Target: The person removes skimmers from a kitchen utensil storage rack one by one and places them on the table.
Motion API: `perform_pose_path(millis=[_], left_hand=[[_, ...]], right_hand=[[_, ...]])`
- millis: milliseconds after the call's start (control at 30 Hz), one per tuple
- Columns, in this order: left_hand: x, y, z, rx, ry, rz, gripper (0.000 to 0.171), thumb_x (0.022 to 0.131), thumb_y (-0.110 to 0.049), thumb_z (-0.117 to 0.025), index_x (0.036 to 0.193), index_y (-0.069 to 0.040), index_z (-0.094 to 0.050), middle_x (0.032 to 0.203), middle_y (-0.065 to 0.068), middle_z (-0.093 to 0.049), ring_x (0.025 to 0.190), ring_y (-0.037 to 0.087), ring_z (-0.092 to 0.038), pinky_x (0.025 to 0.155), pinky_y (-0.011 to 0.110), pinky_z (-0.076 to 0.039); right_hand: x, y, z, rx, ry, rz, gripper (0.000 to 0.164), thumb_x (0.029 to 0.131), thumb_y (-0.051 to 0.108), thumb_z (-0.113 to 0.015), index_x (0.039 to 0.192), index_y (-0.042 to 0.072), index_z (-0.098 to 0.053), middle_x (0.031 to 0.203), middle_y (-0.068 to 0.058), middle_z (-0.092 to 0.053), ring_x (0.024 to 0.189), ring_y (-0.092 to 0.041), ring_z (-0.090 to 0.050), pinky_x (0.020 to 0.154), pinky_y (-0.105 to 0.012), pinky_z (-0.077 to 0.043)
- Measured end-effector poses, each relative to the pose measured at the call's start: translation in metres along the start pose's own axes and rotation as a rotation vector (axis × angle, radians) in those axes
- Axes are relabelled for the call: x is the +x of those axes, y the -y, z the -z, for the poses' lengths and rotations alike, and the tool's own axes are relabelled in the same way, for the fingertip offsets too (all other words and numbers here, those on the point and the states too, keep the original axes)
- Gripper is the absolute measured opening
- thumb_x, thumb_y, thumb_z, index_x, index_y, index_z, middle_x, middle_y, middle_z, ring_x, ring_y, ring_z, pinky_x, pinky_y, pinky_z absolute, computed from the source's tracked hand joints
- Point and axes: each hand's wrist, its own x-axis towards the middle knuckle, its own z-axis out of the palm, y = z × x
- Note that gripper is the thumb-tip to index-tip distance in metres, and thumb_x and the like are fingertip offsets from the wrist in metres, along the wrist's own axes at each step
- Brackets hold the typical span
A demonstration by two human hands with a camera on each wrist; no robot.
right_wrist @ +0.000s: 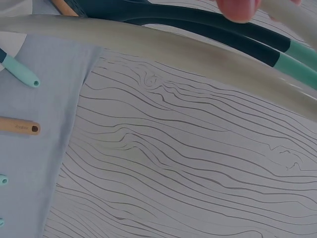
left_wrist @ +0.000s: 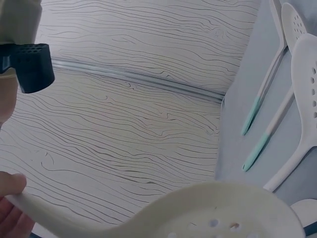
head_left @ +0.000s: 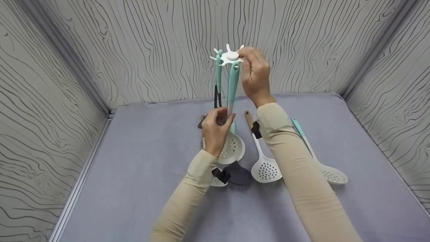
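High over the table, a white spoked hook holder (head_left: 231, 57) is pinched at its right side by my right hand (head_left: 257, 72). A mint-handled utensil (head_left: 233, 84) hangs upright against its front edge, handle tip at the hooks. My left hand (head_left: 215, 129) grips that utensil's shaft lower down, between thumb and fingers. Its pale perforated skimmer head (head_left: 230, 149) shows below the hand, and large in the left wrist view as a holed bowl (left_wrist: 213, 213). Two dark utensils with mint handles (head_left: 218, 72) hang at the holder's left; in the right wrist view their dark shafts (right_wrist: 213, 37) run side by side.
On the grey cloth lie a white slotted turner with a wooden handle (head_left: 266, 169), a pale slotted spoon with a mint handle (head_left: 332, 174) under the right forearm, and a dark utensil head (head_left: 238, 173). Wood-patterned panels (head_left: 188, 40) stand behind and at both sides.
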Motion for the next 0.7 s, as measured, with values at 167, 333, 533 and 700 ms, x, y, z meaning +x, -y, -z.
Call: perform_pose_path(millis=[167,333,533,700], left_hand=[[-0.0006,-0.0019,-0.0009,0.008,-0.007,-0.012,0.022,0.085,-0.019,-0.073,0.1,-0.004,-0.068,0.091,0.009,-0.072,0.08,0.016,-0.071,0.073,0.018,-0.059],[-0.0014,-0.0028,-0.0012,0.012,-0.007,-0.021,0.021,0.085,-0.019,-0.073,0.099,-0.004,-0.068,0.091,0.009,-0.072,0.08,0.016,-0.071,0.073,0.018,-0.059],[-0.0021,-0.0037,-0.0008,0.022,-0.012,-0.027,0.021,0.085,-0.02,-0.073,0.099,-0.004,-0.068,0.09,0.009,-0.073,0.079,0.015,-0.072,0.072,0.018,-0.059],[-0.0026,-0.006,0.0003,0.024,-0.016,-0.037,0.021,0.085,-0.02,-0.073,0.098,-0.005,-0.068,0.09,0.008,-0.073,0.078,0.015,-0.072,0.071,0.017,-0.059]], right_hand=[[-0.0003,0.0004,0.0003,0.0,-0.003,0.0,0.026,0.094,0.0,-0.04,0.096,-0.002,-0.066,0.102,-0.017,-0.068,0.105,-0.028,-0.064,0.096,-0.036,-0.054],[-0.0001,0.0007,0.001,0.0,-0.003,-0.016,0.025,0.092,0.0,-0.041,0.095,-0.003,-0.066,0.101,-0.018,-0.068,0.102,-0.028,-0.064,0.094,-0.035,-0.054],[0.0,0.0001,0.0016,0.007,0.008,-0.017,0.024,0.092,0.0,-0.042,0.095,-0.003,-0.066,0.102,-0.018,-0.068,0.102,-0.029,-0.063,0.095,-0.035,-0.054],[0.0004,0.0001,0.0035,0.008,0.034,-0.004,0.024,0.092,0.002,-0.043,0.096,-0.003,-0.066,0.103,-0.018,-0.068,0.103,-0.029,-0.063,0.096,-0.035,-0.053]])
